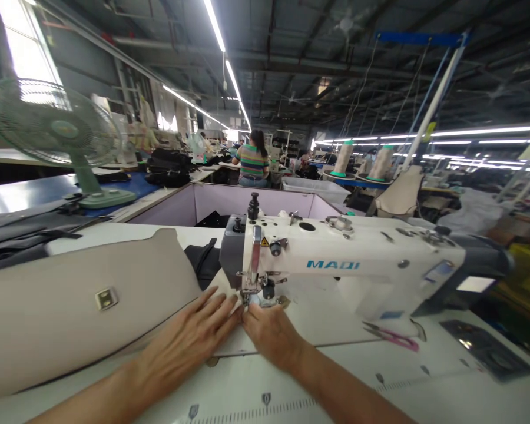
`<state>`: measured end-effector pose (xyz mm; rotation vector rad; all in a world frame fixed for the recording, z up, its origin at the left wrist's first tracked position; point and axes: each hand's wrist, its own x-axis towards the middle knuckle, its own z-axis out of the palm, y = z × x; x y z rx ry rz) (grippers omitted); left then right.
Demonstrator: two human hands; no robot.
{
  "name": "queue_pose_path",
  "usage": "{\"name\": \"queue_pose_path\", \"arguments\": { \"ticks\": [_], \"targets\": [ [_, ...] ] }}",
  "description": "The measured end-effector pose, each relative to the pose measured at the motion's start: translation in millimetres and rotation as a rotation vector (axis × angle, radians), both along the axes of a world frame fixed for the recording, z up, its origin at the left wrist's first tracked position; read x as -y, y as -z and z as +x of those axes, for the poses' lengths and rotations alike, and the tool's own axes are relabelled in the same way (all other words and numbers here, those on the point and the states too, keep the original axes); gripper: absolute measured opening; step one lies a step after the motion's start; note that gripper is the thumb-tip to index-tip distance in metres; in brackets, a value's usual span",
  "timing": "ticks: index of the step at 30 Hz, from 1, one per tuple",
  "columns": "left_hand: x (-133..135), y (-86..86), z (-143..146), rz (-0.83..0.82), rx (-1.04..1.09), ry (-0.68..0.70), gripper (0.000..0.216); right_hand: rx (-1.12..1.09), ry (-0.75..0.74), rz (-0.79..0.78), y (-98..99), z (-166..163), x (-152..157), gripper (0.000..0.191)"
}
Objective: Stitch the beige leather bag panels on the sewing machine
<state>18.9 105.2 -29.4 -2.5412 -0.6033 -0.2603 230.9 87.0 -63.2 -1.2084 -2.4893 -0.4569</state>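
A white sewing machine [380, 259] stands on the table before me, its needle area right at my fingertips. My left hand [198, 327] lies flat with outstretched fingers on a beige piece of material [221, 284] beside the presser foot. Touching its fingertips from the right, my right hand [271, 335] is closed, with thumb and fingers together just in front of the needle; whatever it pinches is hidden. A large beige panel [48, 312] with dark edging and a small metal fitting [106, 299] spreads to the left, partly behind my left forearm.
Pink-handled thread snips [393, 337] lie on the table [344, 377] right of my hand. A green fan [66, 135] stands at the far left near dark fabric. Thread cones [342, 159] rise behind the machine. A person in a striped top [252, 160] is farther back.
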Motion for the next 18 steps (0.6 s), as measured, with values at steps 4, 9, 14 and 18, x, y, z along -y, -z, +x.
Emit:
{"name": "queue_pose_path", "arguments": {
  "ticks": [4, 9, 14, 18],
  "targets": [
    [7.6, 5.9, -11.8, 0.13, 0.022, 0.07, 0.047, 0.003, -0.022, 0.0, -4.8, -0.6, 2.3, 0.018],
    [-3.4, -1.8, -3.6, 0.103, -0.091, 0.212, 0.036, -0.016, 0.008, 0.031, -6.7, -2.7, 11.1, 0.014],
    [-14.1, -5.7, 6.4, 0.107, -0.069, 0.348, 0.013, -0.07, 0.002, 0.079, 1.0, -3.6, 23.9, 0.016],
    [-21.0, -2.3, 8.9, 0.073, -0.034, 0.402, 0.01, -0.122, -0.01, 0.104, 7.2, -2.8, 19.7, 0.016]
  ]
}}
